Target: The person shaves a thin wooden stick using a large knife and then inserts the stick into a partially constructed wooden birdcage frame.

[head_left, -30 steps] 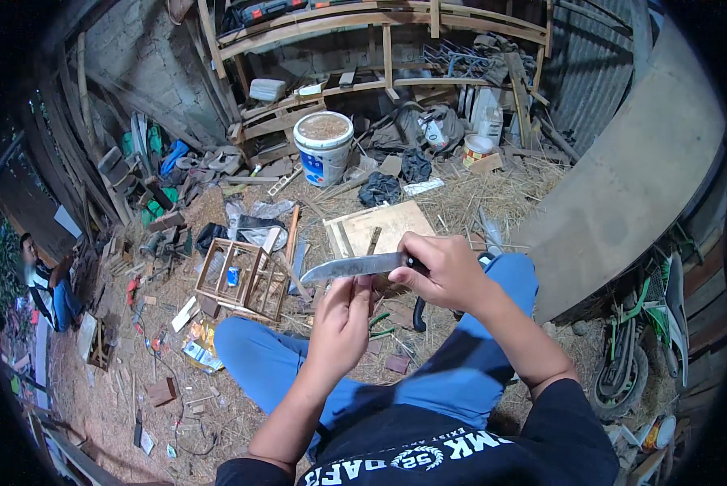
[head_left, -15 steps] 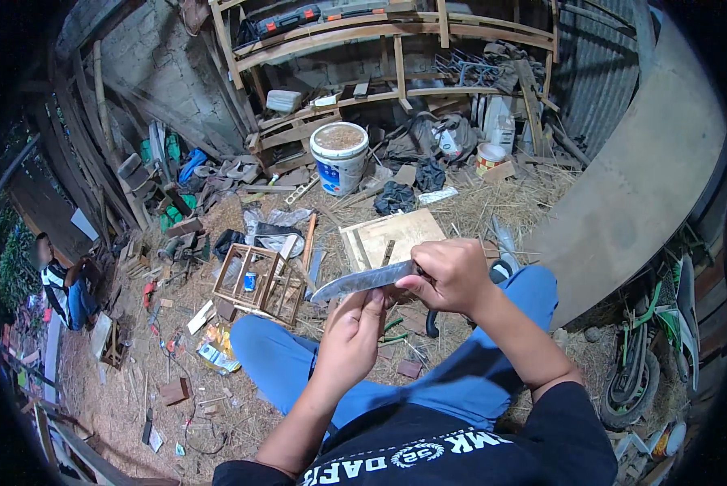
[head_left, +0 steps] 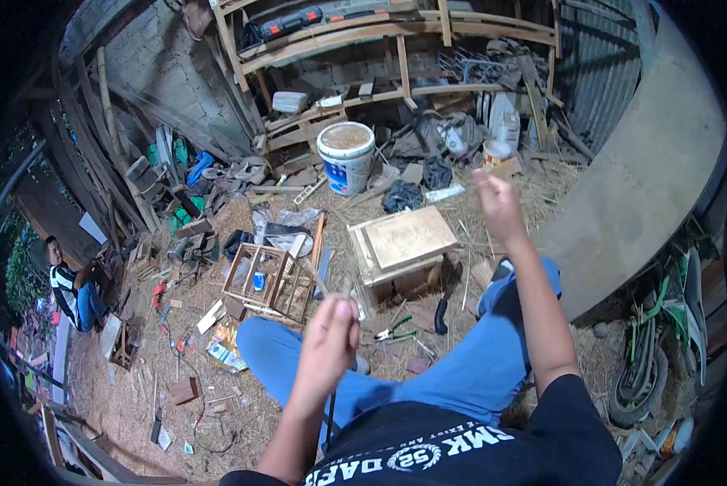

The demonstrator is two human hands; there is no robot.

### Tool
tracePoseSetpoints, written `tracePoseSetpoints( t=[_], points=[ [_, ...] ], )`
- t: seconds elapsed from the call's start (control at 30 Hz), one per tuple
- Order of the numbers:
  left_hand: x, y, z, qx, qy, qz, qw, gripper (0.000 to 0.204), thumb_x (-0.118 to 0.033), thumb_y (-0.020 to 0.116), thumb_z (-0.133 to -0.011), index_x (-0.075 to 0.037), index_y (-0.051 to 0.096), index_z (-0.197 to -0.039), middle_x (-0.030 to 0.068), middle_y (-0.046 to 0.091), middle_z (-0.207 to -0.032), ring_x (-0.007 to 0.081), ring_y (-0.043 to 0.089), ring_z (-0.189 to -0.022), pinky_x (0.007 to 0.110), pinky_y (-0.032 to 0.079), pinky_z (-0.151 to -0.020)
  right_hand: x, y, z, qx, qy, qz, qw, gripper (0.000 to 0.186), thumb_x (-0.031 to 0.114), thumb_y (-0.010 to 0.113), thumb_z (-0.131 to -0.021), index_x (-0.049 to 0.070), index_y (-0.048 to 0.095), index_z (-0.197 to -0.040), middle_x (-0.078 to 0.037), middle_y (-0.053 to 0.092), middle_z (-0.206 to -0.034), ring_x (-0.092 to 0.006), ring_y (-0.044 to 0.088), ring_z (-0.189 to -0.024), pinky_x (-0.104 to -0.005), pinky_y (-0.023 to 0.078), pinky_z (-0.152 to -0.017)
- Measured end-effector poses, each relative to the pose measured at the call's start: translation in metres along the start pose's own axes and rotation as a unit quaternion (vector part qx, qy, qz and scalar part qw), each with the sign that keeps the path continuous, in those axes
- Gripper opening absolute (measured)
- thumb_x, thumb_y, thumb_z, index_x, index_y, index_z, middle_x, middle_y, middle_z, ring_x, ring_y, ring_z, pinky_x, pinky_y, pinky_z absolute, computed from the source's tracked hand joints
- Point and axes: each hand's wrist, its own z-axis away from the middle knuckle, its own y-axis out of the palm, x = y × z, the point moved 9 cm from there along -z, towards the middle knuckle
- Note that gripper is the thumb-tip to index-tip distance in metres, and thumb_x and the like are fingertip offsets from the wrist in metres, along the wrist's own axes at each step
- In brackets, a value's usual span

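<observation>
My left hand (head_left: 328, 334) is closed in a pinch in front of my lap. A thin pale wooden stick (head_left: 320, 281) rises from its fingers. Raised over my right knee, my right hand (head_left: 501, 209) has its fingers curled; no blade shows there, and what it grips, if anything, I cannot make out. Beyond my hands stands a low wooden box (head_left: 404, 279) with a light board (head_left: 412, 237) on top. Green-handled pliers (head_left: 393, 330) and a curved black handle (head_left: 440, 314) lie on the ground before it.
Left of the box lies a small wooden frame (head_left: 254, 275). A white bucket (head_left: 346, 158) stands farther back, below wooden shelving (head_left: 404, 69). A large board (head_left: 647, 174) leans at the right, near a small motorbike (head_left: 651, 348). Another person (head_left: 76, 287) sits far left.
My right hand has swung up and away from my left; the knife it held is out of sight. My left hand has dropped a little lower and leftward.
</observation>
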Motion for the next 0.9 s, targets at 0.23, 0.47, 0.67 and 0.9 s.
tracePoseSetpoints(
  t=[0.23,0.47,0.67,0.9],
  points=[
    [-0.01,0.006,-0.004,0.047,-0.027,0.06,0.997,0.025,-0.032,0.042,-0.112,-0.009,0.051,-0.113,-0.0068,0.036,-0.061,0.0029,0.026,-0.045,0.022,0.02,-0.039,0.119,0.061,0.098,0.163,-0.223,-0.025,0.961,0.046,0.049,0.06,-0.098,0.004,0.069,-0.089,-0.016,0.065,-0.07,-0.0369,0.064,-0.063,-0.0446,0.049,-0.058],
    [-0.014,0.015,0.009,0.013,-0.031,0.062,0.998,0.023,-0.022,0.048,-0.11,-0.003,0.059,-0.104,-0.0061,0.042,-0.069,0.002,0.032,-0.056,0.022,0.024,-0.048,0.159,0.062,0.123,0.14,-0.36,0.005,0.922,0.051,0.055,0.063,-0.093,0.01,0.058,-0.069,-0.011,0.059,-0.059,-0.0328,0.062,-0.055,-0.0435,0.046,-0.05],
    [-0.014,0.007,0.014,-0.038,0.022,-0.032,0.999,0.023,-0.023,0.047,-0.11,-0.004,0.058,-0.103,-0.0076,0.041,-0.065,0.0022,0.033,-0.054,0.023,0.025,-0.047,0.161,0.06,0.127,0.101,-0.388,0.03,0.915,0.052,0.055,0.064,-0.091,0.011,0.057,-0.066,-0.009,0.059,-0.058,-0.0305,0.062,-0.053,-0.0411,0.046,-0.048],
    [-0.017,0.035,0.046,0.066,-0.014,-0.055,0.996,0.021,-0.023,0.046,-0.111,-0.006,0.056,-0.106,-0.0056,0.043,-0.068,0.0027,0.038,-0.058,0.022,0.03,-0.052,0.061,0.034,0.044,0.021,-0.074,0.045,0.996,0.044,0.049,0.063,-0.095,0.008,0.075,-0.087,-0.016,0.068,-0.071,-0.0367,0.066,-0.066,-0.0449,0.05,-0.059]
  ],
)
